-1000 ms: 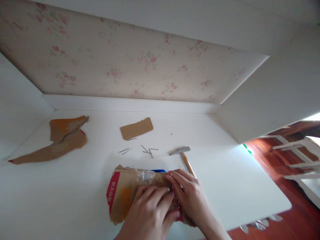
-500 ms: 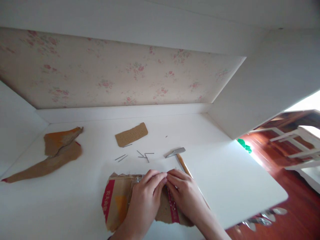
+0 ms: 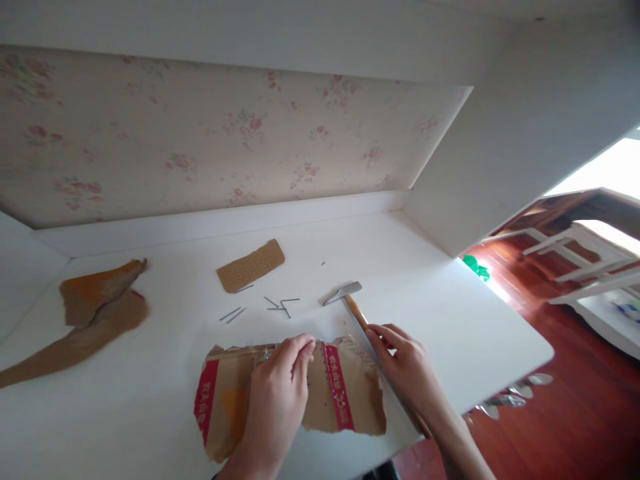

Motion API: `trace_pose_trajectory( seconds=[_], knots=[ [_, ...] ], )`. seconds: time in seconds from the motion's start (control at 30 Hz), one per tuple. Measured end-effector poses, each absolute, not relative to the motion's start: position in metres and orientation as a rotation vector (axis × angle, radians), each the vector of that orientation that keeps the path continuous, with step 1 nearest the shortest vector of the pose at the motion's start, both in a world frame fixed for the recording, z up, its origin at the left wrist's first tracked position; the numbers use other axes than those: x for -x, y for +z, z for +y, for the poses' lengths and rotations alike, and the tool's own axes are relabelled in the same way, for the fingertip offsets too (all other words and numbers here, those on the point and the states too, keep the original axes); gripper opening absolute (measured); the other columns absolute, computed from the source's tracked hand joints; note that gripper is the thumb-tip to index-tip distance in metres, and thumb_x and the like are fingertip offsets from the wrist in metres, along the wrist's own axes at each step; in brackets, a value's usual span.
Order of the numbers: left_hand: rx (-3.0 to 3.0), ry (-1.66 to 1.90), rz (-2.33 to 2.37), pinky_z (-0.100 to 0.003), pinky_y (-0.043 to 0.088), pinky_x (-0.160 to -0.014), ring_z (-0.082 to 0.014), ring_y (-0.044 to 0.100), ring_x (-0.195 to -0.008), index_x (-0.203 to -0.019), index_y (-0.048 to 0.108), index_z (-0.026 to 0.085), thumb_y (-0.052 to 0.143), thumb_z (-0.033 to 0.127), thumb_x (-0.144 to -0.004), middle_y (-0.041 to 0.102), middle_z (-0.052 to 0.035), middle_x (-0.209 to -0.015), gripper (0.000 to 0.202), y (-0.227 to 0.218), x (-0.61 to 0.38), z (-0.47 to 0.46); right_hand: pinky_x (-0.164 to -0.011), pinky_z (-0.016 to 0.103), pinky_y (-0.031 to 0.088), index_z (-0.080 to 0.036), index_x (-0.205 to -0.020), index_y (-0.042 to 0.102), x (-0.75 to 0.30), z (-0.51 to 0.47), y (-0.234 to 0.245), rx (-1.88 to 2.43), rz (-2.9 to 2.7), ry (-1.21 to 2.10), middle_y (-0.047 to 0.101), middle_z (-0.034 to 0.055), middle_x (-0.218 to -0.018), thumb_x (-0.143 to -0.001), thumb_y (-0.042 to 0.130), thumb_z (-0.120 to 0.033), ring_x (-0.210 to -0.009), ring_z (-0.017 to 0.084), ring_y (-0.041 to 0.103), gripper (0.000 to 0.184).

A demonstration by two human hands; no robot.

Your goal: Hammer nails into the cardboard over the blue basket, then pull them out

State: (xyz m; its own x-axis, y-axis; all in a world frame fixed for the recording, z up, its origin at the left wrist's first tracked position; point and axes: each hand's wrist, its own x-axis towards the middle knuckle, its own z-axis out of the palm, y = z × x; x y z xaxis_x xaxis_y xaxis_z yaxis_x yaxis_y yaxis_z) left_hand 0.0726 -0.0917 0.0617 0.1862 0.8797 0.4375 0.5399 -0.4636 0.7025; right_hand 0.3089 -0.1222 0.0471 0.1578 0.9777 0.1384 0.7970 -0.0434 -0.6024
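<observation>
My left hand point(image 3: 280, 380) is closed in a pinch over the torn cardboard point(image 3: 363, 400) with red printed strips. What its fingertips hold, if anything, is hidden. Small dark holes run in a row across the cardboard beside it. To the right, my right hand point(image 3: 413, 363) has its fingers and thumb on the wooden handle of a hammer point(image 3: 356, 310). The hammer lies along the cardboard's right edge, its metal head pointing away from me. Several loose nails point(image 3: 285, 305) are scattered on the white tabletop beyond the cardboard.
A small perforated cardboard piece point(image 3: 253, 265) lies near the back. Torn brown cardboard scraps point(image 3: 107, 307) rest at the far left. A white side panel point(image 3: 480, 140) and a flowered back wall point(image 3: 210, 133) enclose the tabletop point(image 3: 450, 320). Its right edge drops to a reddish floor.
My right hand has left my left hand's fingertips and moved right onto the hammer handle. My left hand stays pinched over the cardboard. The view has shifted slightly.
</observation>
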Motion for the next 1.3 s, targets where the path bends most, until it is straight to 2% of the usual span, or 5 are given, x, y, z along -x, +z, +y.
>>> trace_pose_trajectory(
  seconds=[0.6, 0.9, 1.03, 1.17, 1.3],
  knots=[
    [-2.208, 1.215, 1.251, -0.019, 0.060, -0.070, -0.0126, 0.074, -0.073, -0.104, 0.063, 0.019, 0.047, 0.020, -0.104, 0.075, -0.0028, -0.086, 0.016, 0.057, -0.074, -0.094, -0.084, 0.048, 0.051, -0.016, -0.120, 0.068, -0.310, -0.123, 0.017, 2.262, -1.747, 0.498, 0.068, 0.0174, -0.112, -0.099, 0.052, -0.031, -0.105, 0.039, 0.064, 0.031],
    [-2.213, 1.203, 1.246, -0.024, 0.060, -0.073, -0.0153, 0.074, -0.077, -0.103, 0.064, 0.019, 0.049, 0.020, -0.104, 0.074, -0.0040, -0.089, 0.015, 0.053, -0.075, -0.095, -0.067, 0.034, 0.044, -0.023, -0.092, 0.059, -0.304, -0.123, 0.023, 2.125, -1.381, 0.822, 0.064, 0.0072, -0.086, -0.098, 0.044, -0.033, -0.078, 0.024, 0.062, 0.019],
    [-2.184, 1.156, 1.233, -0.025, 0.060, -0.074, -0.0159, 0.074, -0.079, -0.103, 0.065, 0.020, 0.049, 0.018, -0.103, 0.074, -0.0036, -0.092, 0.017, 0.053, -0.075, -0.095, -0.039, 0.022, 0.028, -0.024, -0.100, 0.055, -0.297, -0.134, 0.049, 1.953, -1.072, 1.138, 0.045, -0.0061, -0.070, -0.101, 0.030, -0.056, -0.045, 0.011, 0.036, 0.040],
    [-2.143, 1.136, 1.222, -0.025, 0.060, -0.075, -0.0162, 0.075, -0.080, -0.105, 0.066, 0.021, 0.049, 0.015, -0.102, 0.075, -0.0036, -0.093, 0.019, 0.052, -0.075, -0.095, -0.036, 0.016, 0.012, -0.026, -0.106, 0.058, -0.283, -0.165, 0.080, 1.710, -0.773, 1.328, 0.030, -0.0120, -0.064, -0.089, 0.048, -0.076, -0.043, 0.005, 0.014, 0.053],
    [-2.150, 1.130, 1.230, -0.027, 0.061, -0.074, -0.0177, 0.075, -0.079, -0.105, 0.067, 0.021, 0.049, 0.016, -0.101, 0.076, -0.0038, -0.093, 0.019, 0.049, -0.075, -0.094, -0.038, 0.016, 0.029, -0.025, -0.107, 0.071, -0.270, -0.190, 0.090, 1.699, -0.723, 1.241, 0.043, -0.0083, -0.057, -0.072, 0.072, -0.076, -0.045, 0.007, 0.035, 0.062]
  ],
)
